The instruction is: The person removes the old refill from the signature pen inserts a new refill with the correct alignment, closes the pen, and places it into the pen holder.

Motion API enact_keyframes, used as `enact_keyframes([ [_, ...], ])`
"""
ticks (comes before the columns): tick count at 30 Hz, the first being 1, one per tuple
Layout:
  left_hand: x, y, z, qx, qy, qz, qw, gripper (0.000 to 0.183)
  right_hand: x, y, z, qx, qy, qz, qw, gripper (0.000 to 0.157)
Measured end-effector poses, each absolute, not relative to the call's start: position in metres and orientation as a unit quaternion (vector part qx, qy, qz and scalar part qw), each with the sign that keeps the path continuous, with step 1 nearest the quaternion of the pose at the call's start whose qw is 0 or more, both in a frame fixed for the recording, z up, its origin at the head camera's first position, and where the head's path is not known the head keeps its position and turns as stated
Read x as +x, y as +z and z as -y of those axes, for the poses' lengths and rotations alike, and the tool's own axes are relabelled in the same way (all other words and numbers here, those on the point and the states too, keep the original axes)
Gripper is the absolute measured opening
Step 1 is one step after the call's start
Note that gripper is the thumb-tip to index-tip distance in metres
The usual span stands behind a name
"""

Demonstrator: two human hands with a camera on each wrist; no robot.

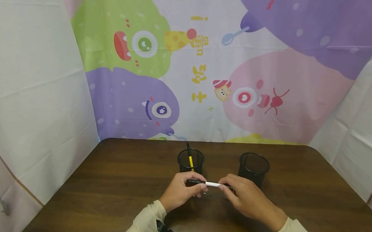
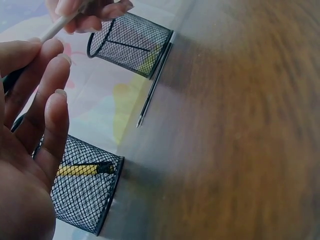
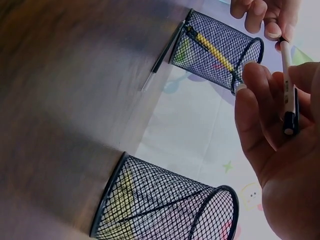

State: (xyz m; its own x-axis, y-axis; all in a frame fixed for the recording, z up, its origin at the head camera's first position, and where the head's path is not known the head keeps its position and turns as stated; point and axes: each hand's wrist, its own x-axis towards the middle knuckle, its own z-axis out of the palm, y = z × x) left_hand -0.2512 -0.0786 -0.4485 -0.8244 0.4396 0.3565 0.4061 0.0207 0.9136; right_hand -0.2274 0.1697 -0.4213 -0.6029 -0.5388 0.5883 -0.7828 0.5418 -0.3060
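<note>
White pen [image 1: 212, 184], one; mesh cups [image 3: 155, 195] [image 3: 227, 42], two

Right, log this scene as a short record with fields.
Held item: white-and-black pen, above the table
Left hand: pinches its black section
Right hand: holds its other end
Left mesh cup: upright, yellow-and-black pen inside
Right mesh cup: upright, no pen visible inside
On tabletop: thin dark rod; whether one or two, unclear
</note>
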Motion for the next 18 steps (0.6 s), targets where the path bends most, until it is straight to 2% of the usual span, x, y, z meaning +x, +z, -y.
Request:
enact_keyframes([
  [7, -0.2507, -0.4472, 0.0799, 0.296, 0.626, -0.721, 0.025, 0.025, -0.228, -0.4213, -0.1705, 0.397, 0.274, 0.849, 0.215, 0.007],
  [14, -0.2504, -0.4466, 0.0798, 0.296, 0.63, -0.718, 0.014, 0.02, -0.2274, -0.42, -0.1694, 0.386, 0.275, 0.858, 0.199, 0.003],
  [18, -0.2506, -0.4469, 0.0802, 0.295, 0.63, -0.718, 0.008, 0.018, -0.2273, -0.4202, -0.1686, 0.377, 0.275, 0.862, 0.198, 0.011],
])
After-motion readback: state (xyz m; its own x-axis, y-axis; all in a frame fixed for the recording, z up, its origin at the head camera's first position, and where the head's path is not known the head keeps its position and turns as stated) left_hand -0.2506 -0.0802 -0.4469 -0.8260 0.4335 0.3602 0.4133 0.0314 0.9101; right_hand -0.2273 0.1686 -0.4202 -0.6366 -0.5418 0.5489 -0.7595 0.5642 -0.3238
